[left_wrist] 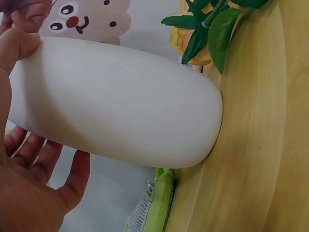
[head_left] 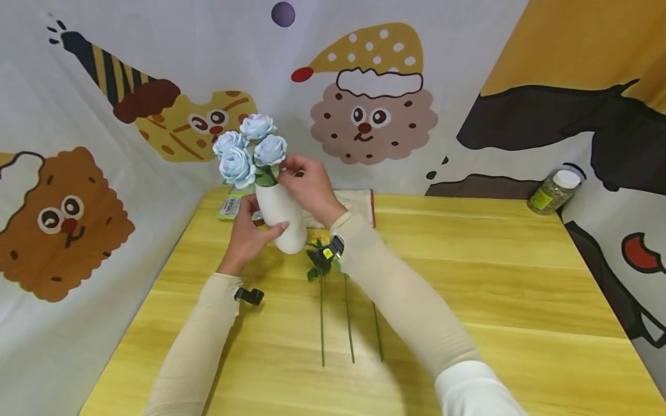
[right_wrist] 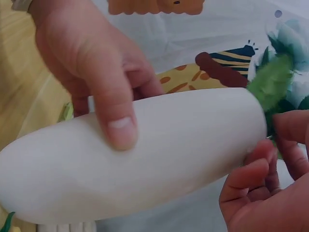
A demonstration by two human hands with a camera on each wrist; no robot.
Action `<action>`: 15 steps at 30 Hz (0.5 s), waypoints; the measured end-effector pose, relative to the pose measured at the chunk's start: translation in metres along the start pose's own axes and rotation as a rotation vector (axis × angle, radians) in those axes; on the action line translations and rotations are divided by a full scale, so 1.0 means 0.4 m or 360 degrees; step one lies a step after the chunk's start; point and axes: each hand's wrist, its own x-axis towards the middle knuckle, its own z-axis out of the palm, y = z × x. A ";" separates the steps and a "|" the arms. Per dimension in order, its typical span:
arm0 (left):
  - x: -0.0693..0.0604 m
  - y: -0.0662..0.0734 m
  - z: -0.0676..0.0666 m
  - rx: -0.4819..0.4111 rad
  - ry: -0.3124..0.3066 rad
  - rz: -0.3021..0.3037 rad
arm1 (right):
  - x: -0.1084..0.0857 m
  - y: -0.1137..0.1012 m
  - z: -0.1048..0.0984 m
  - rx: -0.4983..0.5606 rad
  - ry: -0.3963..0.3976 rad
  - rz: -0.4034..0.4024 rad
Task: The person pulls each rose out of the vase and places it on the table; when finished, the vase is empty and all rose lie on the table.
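Observation:
A white vase [head_left: 283, 222] stands tilted in the head view, its bottom at the wooden table. My left hand [head_left: 247, 237] grips its side, thumb across the front and fingers behind. Several pale blue roses [head_left: 237, 167] with green leaves rise from the vase's mouth. At that mouth my right hand [head_left: 312, 188] pinches the stem of a blue rose [head_left: 270, 150] just below its bloom; in the right wrist view its fingertips [right_wrist: 263, 150] touch the rim beside a green leaf [right_wrist: 273, 83]. The stem inside the vase is hidden.
Beside the vase, several long-stemmed flowers lie on the table [head_left: 468, 260], one with a yellow-orange bloom [left_wrist: 181, 41]; my right forearm covers part of them. Behind are a green packet [head_left: 229, 208] and a beige cloth [head_left: 359, 205]. A white-lidded jar [head_left: 554, 192] stands far right.

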 end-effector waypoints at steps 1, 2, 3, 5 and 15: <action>0.000 0.001 0.001 -0.0007 -0.0001 0.0001 | -0.001 -0.004 -0.001 -0.0006 0.0004 -0.0024; 0.001 0.000 0.001 -0.0007 -0.0002 0.0001 | -0.002 -0.008 -0.003 -0.0014 0.0000 -0.0052; 0.001 0.000 0.002 -0.0006 -0.0002 0.0001 | -0.004 -0.012 -0.004 -0.0029 -0.0006 -0.0080; 0.001 -0.001 0.004 -0.0008 -0.0001 0.0005 | -0.007 -0.019 -0.007 -0.0059 -0.0013 -0.0132; -0.012 -0.004 0.009 -0.0020 0.0027 -0.0022 | -0.020 -0.043 -0.019 0.0085 0.0091 -0.0246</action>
